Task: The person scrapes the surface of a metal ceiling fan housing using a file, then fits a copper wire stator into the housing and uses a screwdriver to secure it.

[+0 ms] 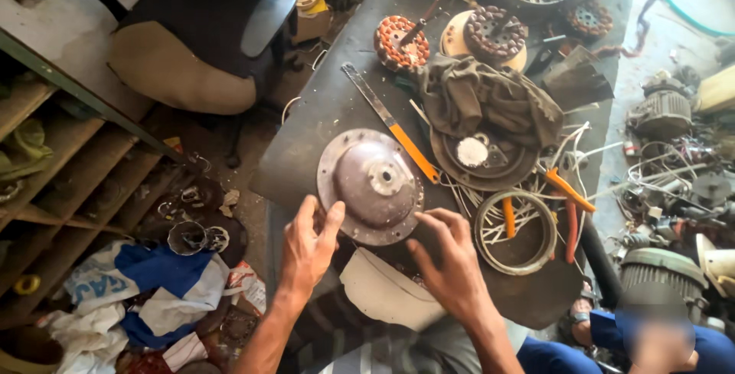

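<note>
Item: round metal motor cover (372, 185), domed, flat on the dark worktable (321, 106). Left hand (308, 244) fingers spread loosely, tips touching the cover's near rim; right hand (450, 255) likewise, fingers curled at the rim's right edge (neither clamped). Cover lies just beyond both hands. Orange-handled hacksaw (392, 124) rests just past it.

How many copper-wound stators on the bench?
3: an orange stator at the far centre, a dark stator right of it on a cream disc, a third stator at the far right edge. Clutter may hide more.
</note>
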